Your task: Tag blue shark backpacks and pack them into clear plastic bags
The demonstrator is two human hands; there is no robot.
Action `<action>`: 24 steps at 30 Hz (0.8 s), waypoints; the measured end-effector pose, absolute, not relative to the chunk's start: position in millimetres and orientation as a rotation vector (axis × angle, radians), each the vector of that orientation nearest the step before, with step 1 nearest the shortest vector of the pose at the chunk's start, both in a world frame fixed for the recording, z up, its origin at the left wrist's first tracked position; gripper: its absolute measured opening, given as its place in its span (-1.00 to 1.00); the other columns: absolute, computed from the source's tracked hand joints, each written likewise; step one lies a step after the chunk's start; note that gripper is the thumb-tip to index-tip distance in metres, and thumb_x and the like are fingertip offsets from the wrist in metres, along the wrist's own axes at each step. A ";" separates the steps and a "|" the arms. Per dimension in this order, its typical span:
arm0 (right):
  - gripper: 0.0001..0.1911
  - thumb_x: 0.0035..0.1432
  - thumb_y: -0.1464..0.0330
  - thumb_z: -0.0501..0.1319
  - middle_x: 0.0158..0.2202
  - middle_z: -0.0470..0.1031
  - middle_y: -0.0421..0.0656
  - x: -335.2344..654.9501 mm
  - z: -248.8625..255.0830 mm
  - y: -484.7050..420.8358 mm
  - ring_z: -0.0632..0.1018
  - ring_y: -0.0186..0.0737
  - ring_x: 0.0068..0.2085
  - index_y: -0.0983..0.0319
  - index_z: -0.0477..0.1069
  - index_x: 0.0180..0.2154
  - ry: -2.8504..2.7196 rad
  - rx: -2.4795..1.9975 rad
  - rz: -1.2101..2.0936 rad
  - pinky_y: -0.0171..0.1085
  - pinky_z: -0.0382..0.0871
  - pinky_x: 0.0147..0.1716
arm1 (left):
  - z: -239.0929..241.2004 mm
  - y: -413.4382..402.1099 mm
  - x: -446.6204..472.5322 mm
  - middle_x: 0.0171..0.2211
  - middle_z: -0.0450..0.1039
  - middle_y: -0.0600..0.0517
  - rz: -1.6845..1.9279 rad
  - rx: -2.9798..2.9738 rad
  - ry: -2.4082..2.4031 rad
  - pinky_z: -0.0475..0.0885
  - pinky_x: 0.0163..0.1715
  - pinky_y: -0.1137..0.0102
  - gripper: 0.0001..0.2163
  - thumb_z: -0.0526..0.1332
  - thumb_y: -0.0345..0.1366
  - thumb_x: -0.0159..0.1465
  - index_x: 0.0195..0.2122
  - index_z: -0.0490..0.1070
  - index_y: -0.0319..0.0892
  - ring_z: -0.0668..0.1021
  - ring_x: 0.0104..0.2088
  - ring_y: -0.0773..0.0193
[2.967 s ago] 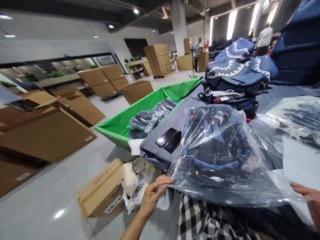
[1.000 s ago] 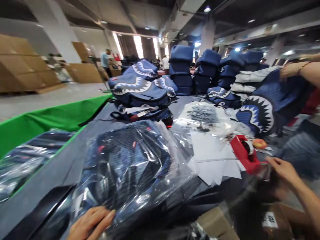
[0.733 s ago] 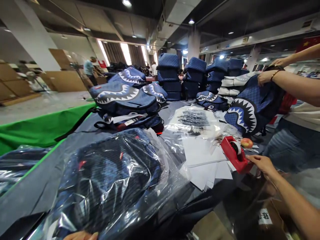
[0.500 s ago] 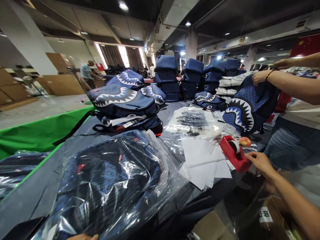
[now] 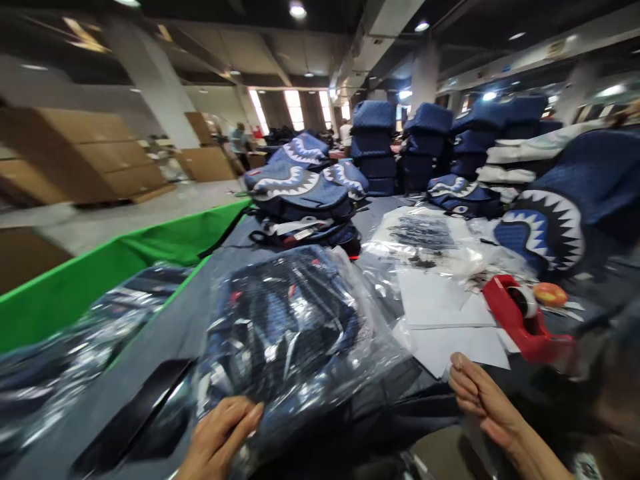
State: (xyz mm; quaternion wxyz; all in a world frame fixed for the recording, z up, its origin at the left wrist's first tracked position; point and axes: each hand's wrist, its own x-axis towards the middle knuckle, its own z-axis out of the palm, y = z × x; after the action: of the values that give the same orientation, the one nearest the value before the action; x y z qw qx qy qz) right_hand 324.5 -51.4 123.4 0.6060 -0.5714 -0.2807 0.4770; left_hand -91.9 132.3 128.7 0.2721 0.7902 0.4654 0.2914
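Note:
A dark blue backpack sealed in a clear plastic bag (image 5: 285,320) lies on the grey table (image 5: 165,333) in front of me. My left hand (image 5: 220,437) rests flat on the near edge of that bag, fingers together. My right hand (image 5: 480,397) hovers at the table's near right edge, fingers extended side by side, just below a stack of white paper sheets (image 5: 445,313); whether it pinches anything I cannot tell. A red tape dispenser (image 5: 523,320) stands a little to the right of that hand.
Blue shark-mouth backpacks (image 5: 300,187) are piled at the back and on the right (image 5: 560,213). A green bin (image 5: 75,287) with bagged backpacks sits to the left. Cardboard boxes (image 5: 95,153) stand across the floor, with people far off. An orange fruit (image 5: 550,293) lies beyond the dispenser.
My right hand has pulled back from the red tape dispenser toward the bag. My left hand has come further onto the bag. The view swung left, and the co-worker's arms left the frame.

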 end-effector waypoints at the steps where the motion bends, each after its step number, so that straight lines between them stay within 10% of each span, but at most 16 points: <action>1: -0.42 0.12 -0.20 0.23 -0.60 -0.14 -0.38 306.6 133.3 -40.2 -0.13 -0.43 -0.60 0.12 0.10 -0.43 -0.766 -1.291 1.232 -0.41 -0.19 -0.69 | 137.0 127.5 -88.1 -0.51 0.48 0.06 0.814 2.098 1.296 0.46 -0.34 0.31 -0.43 0.08 0.33 0.22 -0.61 0.42 -0.05 0.51 -0.44 0.17; 8: -0.49 0.27 -0.06 0.16 -0.51 0.19 -0.28 262.3 205.5 65.8 0.19 -0.34 -0.45 0.20 0.21 -0.46 -2.148 -1.228 1.280 -0.33 0.04 -0.48 | 151.6 119.1 -72.7 -0.45 0.49 0.02 0.721 2.028 1.312 0.31 -0.07 0.19 -0.55 0.03 0.05 0.37 -0.56 0.38 -0.09 0.48 -0.27 0.15; 17: -0.87 0.23 0.33 0.13 -0.48 0.48 -0.26 216.1 205.8 140.0 0.43 -0.27 -0.49 0.15 0.28 -0.40 -2.772 -1.194 0.494 -0.27 -0.04 -0.48 | 156.2 115.6 -71.3 -0.41 0.43 0.07 0.569 1.968 1.333 0.15 0.08 0.21 -0.67 0.09 -0.25 0.40 -0.55 0.28 -0.15 0.41 -0.16 0.20; 24: -0.67 0.11 0.12 0.40 -0.53 0.46 -0.31 226.1 201.5 181.6 0.49 -0.24 -0.48 0.14 0.32 -0.39 -2.696 -1.487 0.505 -0.32 0.08 -0.49 | 158.6 118.5 -72.9 -0.38 0.39 0.06 0.492 1.975 1.314 0.15 0.04 0.20 -0.66 0.03 -0.23 0.44 -0.51 0.28 -0.16 0.39 -0.15 0.19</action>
State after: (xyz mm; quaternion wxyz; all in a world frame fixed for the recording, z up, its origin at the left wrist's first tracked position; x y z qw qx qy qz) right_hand 226.1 181.6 201.5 0.0108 -0.4767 -0.8640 0.1619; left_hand -72.9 118.5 158.6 0.3520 0.7630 0.5077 0.1900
